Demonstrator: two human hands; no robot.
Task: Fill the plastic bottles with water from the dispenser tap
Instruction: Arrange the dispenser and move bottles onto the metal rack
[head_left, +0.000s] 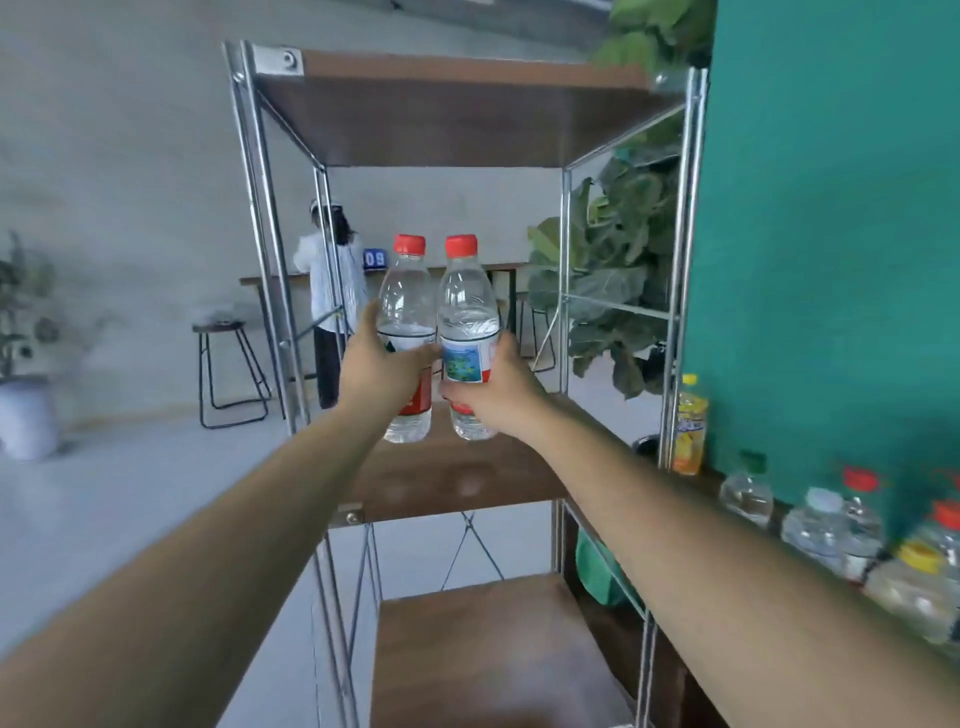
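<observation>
The left grip is clamped round the label of a clear plastic bottle with a red cap. The right grip is clamped round a second clear red-capped plastic bottle. Both bottles are upright and touch side by side over the brown wooden middle shelf of a metal-framed rack. I cannot tell if they rest on it. Water in each reaches just above the label. At right, other small plastic bottles stand in a row along a green wall.
</observation>
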